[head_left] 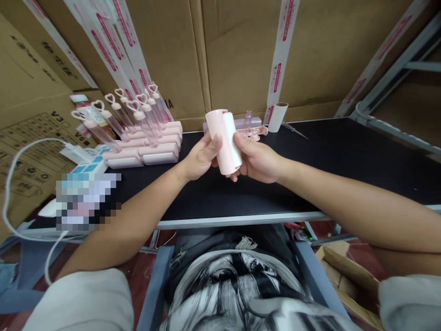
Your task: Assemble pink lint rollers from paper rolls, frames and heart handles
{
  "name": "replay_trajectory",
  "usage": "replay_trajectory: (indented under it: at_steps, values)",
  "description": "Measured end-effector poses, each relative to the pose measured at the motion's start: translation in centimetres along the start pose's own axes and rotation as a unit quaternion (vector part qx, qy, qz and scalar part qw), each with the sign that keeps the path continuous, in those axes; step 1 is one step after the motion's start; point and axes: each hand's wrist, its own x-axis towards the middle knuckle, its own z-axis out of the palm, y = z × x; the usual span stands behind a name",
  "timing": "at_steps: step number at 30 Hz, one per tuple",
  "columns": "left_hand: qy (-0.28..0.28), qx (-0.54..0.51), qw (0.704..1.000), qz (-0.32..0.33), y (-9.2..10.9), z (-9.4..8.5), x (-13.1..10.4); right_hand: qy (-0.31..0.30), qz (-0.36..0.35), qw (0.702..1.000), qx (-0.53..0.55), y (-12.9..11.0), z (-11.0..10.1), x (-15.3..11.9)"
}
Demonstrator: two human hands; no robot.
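Above the black tabletop, both hands hold a two-part plastic case (219,142), with a rounded pink shell on the left and a white half on the right, tilted slightly. My left hand (201,156) is closed around the pink side, its thumb pressed on the front. On the white side, my right hand (258,158) grips with thumb and fingers; some fingertips show below the case. Just behind my right hand lie small clear pinkish pieces (253,133), partly hidden. A lilac block (255,122) and a small clear pink bottle-like piece (247,118) are behind them.
Several pink-and-white cases with clear tubes and heart-shaped tops (143,147) stand at the left. Nearby are a capped bottle (80,103), a power strip (87,168) and a white cable (8,184). A white roll (277,117) and a pointed tool (295,130) sit behind right.
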Motion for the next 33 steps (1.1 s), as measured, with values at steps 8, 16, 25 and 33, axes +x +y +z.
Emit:
replay_trajectory:
  at_steps: [8, 16, 25, 33]
  values:
    - [0.132, -0.101, 0.986, -0.020, -1.0, -0.2, 0.9, 0.038, 0.011, 0.999, -0.036, 0.8, 0.7, -0.1]
    - [0.265, -0.180, 0.947, -0.033, 1.3, -0.8, 0.9, 0.091, -0.117, 0.898, -0.414, 0.0, -1.9, 0.1]
    - [0.298, -0.106, 0.947, -0.056, 1.1, -2.4, 1.4, 0.020, -0.049, 0.708, -0.704, 1.7, -4.8, 1.9]
    - [0.298, -0.049, 0.952, -0.044, 0.1, -4.9, 1.3, 0.071, -0.171, 0.756, -0.628, -0.4, -4.7, 0.8]
